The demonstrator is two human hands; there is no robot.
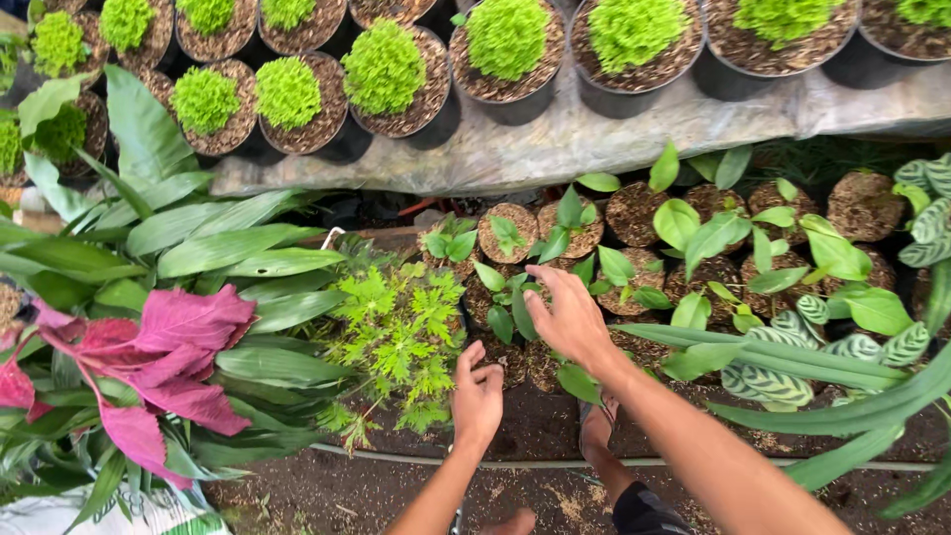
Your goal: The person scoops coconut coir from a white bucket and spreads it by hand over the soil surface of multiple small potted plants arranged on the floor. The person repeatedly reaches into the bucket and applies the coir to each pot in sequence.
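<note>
Green, finely cut foliage of a small potted plant [398,332] is met by the left hand [477,396], whose fingers are loosely curled and partly open, fingertips laid against the leaves at the plant's right edge; nothing is seen clasped. The right hand [570,315] is spread open, palm down, over a cluster of small dark pots of broad-leaved green seedlings [515,297], the fingertips touching leaves. The pot beneath the fine-leaved plant is hidden by foliage, so contact with it cannot be told. The fine-leaved plant lies just left of the left hand; the seedlings lie under and beyond the right hand. A purple-red leafy plant [168,367] is seen far to the left.
</note>
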